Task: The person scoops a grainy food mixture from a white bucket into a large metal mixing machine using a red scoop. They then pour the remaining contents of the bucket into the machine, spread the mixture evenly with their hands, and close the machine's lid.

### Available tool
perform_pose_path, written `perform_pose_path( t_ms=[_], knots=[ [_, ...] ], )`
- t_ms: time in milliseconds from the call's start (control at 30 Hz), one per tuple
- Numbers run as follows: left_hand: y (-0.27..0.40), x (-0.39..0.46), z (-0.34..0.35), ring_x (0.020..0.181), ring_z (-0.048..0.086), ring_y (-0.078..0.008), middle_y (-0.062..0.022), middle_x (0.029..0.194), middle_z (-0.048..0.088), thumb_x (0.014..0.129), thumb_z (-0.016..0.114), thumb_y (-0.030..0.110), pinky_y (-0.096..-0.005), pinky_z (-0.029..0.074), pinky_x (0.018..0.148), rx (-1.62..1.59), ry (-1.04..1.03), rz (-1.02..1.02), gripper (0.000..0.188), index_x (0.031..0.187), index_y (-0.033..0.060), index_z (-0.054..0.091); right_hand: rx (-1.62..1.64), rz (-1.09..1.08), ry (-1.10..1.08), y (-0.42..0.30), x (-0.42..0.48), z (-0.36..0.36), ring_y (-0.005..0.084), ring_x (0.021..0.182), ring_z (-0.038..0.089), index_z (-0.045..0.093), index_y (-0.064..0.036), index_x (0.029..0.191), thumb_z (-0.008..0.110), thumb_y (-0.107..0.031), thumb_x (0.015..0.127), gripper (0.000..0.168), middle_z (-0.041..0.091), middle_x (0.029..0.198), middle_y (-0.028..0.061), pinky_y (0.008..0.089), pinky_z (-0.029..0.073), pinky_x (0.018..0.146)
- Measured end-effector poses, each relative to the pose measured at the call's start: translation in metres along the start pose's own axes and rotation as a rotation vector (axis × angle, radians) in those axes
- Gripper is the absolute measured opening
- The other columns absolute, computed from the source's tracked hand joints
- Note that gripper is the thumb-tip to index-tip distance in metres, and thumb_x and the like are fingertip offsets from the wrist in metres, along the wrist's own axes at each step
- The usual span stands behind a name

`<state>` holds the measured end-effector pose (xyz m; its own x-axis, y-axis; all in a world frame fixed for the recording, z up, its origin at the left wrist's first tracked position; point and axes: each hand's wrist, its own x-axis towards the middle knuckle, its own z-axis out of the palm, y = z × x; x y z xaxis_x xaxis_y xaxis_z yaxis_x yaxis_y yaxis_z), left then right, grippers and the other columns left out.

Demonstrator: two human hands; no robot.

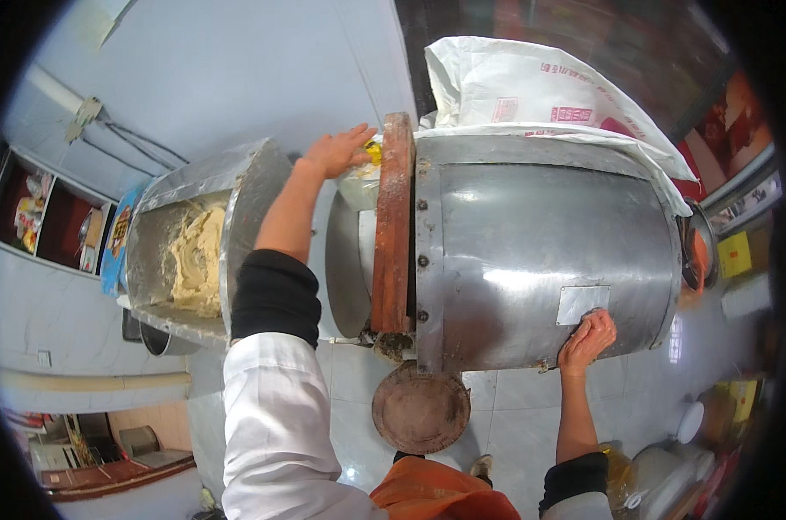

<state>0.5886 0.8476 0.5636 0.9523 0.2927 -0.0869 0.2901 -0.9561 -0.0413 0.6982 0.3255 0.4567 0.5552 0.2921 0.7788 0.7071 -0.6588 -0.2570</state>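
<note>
My left hand (341,152) reaches over the gap between the two metal machines, its fingers spread beside a yellow object (374,151) on a pale container (359,185); whether they touch it I cannot tell. Just right of it stands a worn reddish wooden board (393,227) on edge. My right hand (588,339), fingers curled, rests against the curved steel cover (529,240) of the larger machine, by the lower corner of a small metal plate (582,305). What it may hold is hidden. At the left, a metal trough (152,260) holds pale dough (201,257).
White woven sacks (516,84) lie behind the steel cover. A round brown lid or stool top (421,408) sits low before me, near my feet on the tiled floor. Shelves (41,214) are at far left; bowls and a clear container stand at lower right.
</note>
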Motion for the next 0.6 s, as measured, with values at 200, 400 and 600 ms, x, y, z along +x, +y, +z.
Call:
perform_pose_path(
  t_ms=[200, 400, 600],
  knots=[
    [-0.009, 0.012, -0.003, 0.107, 0.05, -0.024, -0.0063, 0.12, 0.051, 0.089, 0.045, 0.043, -0.0409, 0.035, 0.088, 0.061, 0.032, 0.143, 0.044, 0.121, 0.0141, 0.045, 0.019, 0.02, -0.108, -0.001, 0.006, -0.008, 0.0301, 0.078, 0.046, 0.045, -0.004, 0.076, 0.038, -0.013, 0.087, 0.016, 0.048, 0.081, 0.0112, 0.039, 0.032, 0.072],
    [0.005, -0.004, 0.019, 0.09, 0.054, -0.0239, -0.0063, 0.089, 0.06, 0.086, 0.05, 0.043, -0.0363, 0.036, 0.077, 0.161, 0.283, 0.04, 0.034, 0.092, 0.0098, 0.058, 0.013, 0.019, -0.076, -0.002, 0.001, -0.004, 0.031, 0.078, 0.046, 0.045, -0.003, 0.073, 0.037, -0.016, 0.086, 0.02, 0.047, 0.079, 0.0128, 0.0396, 0.031, 0.071],
    [0.033, -0.013, 0.02, 0.083, 0.056, -0.0256, -0.0106, 0.082, 0.062, 0.086, 0.05, 0.043, -0.0379, 0.036, 0.074, 0.128, 0.384, -0.151, 0.038, 0.086, 0.0074, 0.062, -0.023, 0.04, -0.217, 0.019, -0.011, -0.003, 0.0297, 0.089, 0.047, 0.046, -0.006, 0.087, 0.034, -0.018, 0.092, 0.018, 0.05, 0.094, 0.0123, 0.0425, 0.031, 0.081]
  ],
)
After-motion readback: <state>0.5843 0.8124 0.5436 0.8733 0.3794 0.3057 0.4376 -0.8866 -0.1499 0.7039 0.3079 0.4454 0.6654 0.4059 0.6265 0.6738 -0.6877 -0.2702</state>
